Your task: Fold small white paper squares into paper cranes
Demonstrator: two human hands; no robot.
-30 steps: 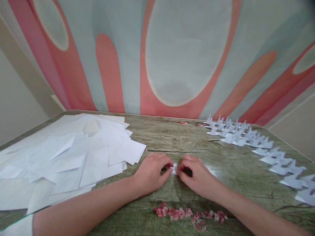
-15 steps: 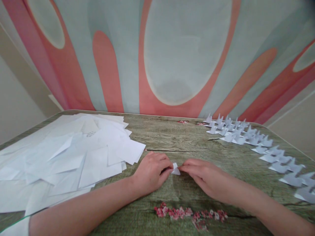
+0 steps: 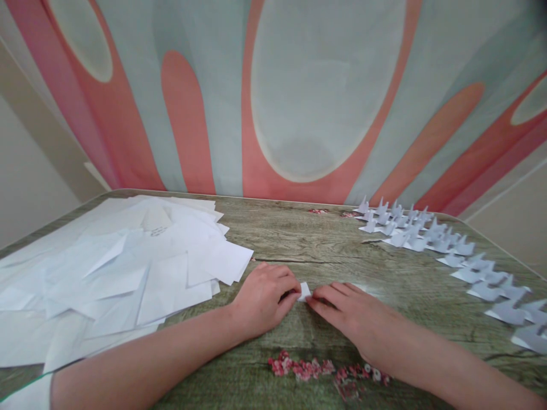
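Note:
A small folded piece of white paper [image 3: 304, 292] is held just above the wood-patterned table between my two hands. My left hand [image 3: 268, 296] pinches its left side, with the thumb below and the fingers curled over it. From the other side, my right hand [image 3: 342, 312] has its thumb and fingertips at the paper's lower right corner, closed on it. Much of the paper is hidden behind the fingers, so its full folded shape cannot be made out.
Loose sheets of white paper [image 3: 166, 285] lie in a wide overlapping pile on the left. Several folded white paper cranes [image 3: 482, 290] stand in rows along the right side. A patterned cloth [image 3: 226, 114] hangs behind the table [image 3: 282, 239].
My right hand has turned and come closer, its thumb and fingers now at the paper's lower right corner. My left hand keeps its place and its pinch.

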